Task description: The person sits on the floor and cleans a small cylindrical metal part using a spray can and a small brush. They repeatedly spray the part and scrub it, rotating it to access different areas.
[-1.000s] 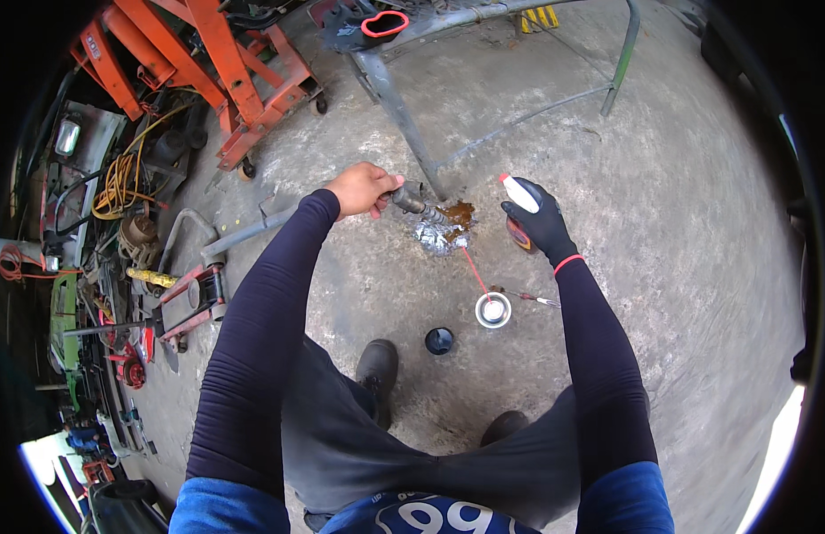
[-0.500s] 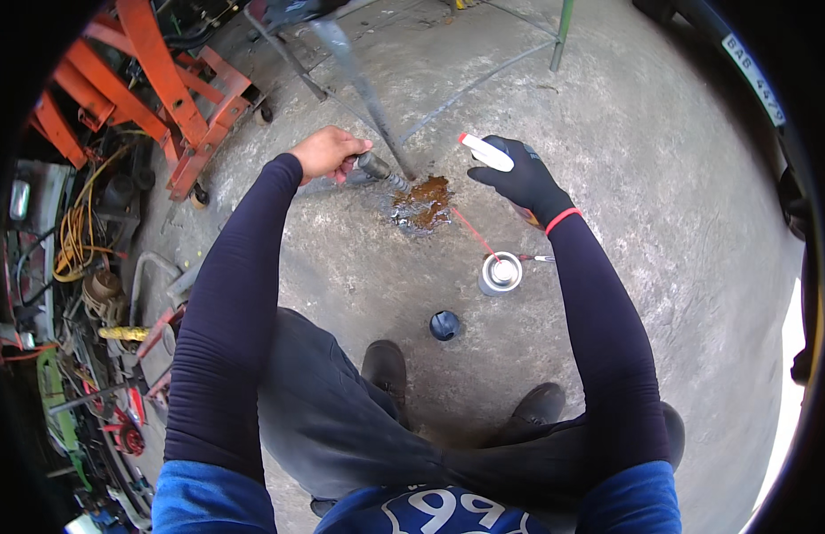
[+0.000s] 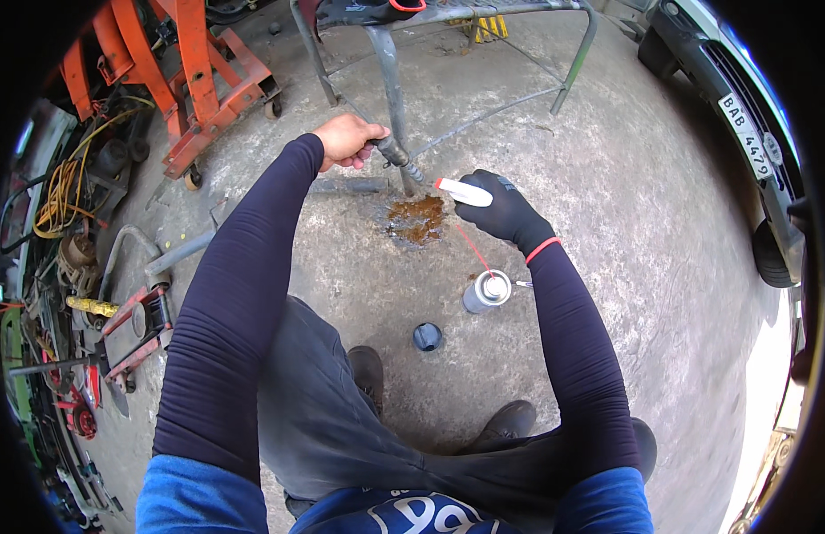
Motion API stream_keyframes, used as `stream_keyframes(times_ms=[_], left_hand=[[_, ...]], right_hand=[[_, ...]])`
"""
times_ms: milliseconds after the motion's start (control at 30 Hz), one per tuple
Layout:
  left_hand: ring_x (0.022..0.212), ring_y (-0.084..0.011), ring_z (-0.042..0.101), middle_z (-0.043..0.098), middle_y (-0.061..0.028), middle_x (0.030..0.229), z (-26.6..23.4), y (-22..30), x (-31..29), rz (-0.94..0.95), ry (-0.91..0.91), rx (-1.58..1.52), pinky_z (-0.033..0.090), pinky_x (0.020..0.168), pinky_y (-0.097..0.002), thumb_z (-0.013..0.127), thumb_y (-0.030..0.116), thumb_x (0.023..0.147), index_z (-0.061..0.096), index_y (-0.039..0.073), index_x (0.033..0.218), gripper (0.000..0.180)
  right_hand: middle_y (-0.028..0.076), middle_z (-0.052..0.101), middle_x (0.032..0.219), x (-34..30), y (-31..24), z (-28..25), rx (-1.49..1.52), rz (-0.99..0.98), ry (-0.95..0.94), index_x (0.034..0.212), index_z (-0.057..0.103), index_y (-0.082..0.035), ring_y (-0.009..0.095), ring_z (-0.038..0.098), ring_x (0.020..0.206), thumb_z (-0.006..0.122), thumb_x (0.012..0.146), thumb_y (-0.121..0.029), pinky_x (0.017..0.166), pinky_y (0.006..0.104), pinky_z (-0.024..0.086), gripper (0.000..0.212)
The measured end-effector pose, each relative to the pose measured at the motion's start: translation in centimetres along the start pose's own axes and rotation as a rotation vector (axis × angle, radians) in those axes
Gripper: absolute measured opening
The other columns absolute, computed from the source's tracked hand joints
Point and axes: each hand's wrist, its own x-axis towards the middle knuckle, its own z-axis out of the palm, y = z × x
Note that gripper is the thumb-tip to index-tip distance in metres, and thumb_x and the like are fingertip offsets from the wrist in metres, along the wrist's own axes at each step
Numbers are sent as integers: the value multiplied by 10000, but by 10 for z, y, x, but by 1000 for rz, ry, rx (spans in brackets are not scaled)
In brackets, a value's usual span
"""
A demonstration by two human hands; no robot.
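Observation:
My bare left hand [image 3: 346, 142] is closed round the thick end of a dark metal part [image 3: 400, 157]. Its thinner, ribbed shaft slants down to the right, over a wet brown stain [image 3: 416, 220] on the concrete. My right hand [image 3: 508, 210], in a black glove, grips a white trigger spray bottle [image 3: 464, 192]. The bottle's red nozzle points left, close to the shaft's lower end; its body is hidden under the hand. Below that hand stands a silver spray can [image 3: 484, 294] with a thin red straw. A dark blue round cap [image 3: 427, 336] lies nearer my boots.
A grey metal-framed bench [image 3: 390, 76] stands ahead, one leg just behind the part. An orange wheeled hoist [image 3: 199, 102] is at the far left. Left of me lie a floor jack [image 3: 132, 320], pipes [image 3: 177, 255] and cables [image 3: 65, 196]. A vehicle [image 3: 706, 80] is parked at the right.
The spray bottle's nozzle and the part's shaft are now closer together. The shaft points more steeply downward. My view has shifted, showing more of the bench and vehicle.

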Motion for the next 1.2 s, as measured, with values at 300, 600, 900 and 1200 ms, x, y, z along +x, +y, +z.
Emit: stream_keyframes(times_ms=[300, 600, 900, 1200], left_hand=[[560, -94, 551, 554, 26, 685, 8, 4, 4, 10, -24, 5, 438, 552, -270, 642, 459, 1002, 600, 117, 799, 400], [564, -82, 544, 546, 40, 685, 12, 5, 6, -14, -5, -15, 436, 544, -267, 647, 447, 1015, 595, 133, 789, 390], [543, -104, 566, 574, 7, 675, 13, 3, 8, 8, -12, -47, 439, 509, -270, 688, 415, 989, 605, 106, 763, 392], [550, -104, 566, 573, 9, 686, 15, 6, 5, 15, -13, -15, 438, 513, -268, 692, 410, 990, 620, 103, 781, 379]], right_hand=[[166, 643, 1022, -1, -4, -5, 0, -9, 27, 1047, 694, -87, 369, 648, 983, 714, 852, -300, 870, 457, 528, 289], [173, 674, 1073, 0, -6, -11, 8, 34, 1, 1082, 692, -92, 365, 658, 1036, 716, 845, -289, 898, 454, 529, 309], [175, 672, 1118, 2, -11, -15, 19, 3, 18, 1145, 707, -114, 366, 663, 1063, 725, 855, -299, 924, 443, 531, 344], [180, 678, 1104, 3, -15, -14, -33, -20, 56, 1116, 700, -107, 367, 662, 1054, 720, 864, -303, 917, 446, 531, 321]])
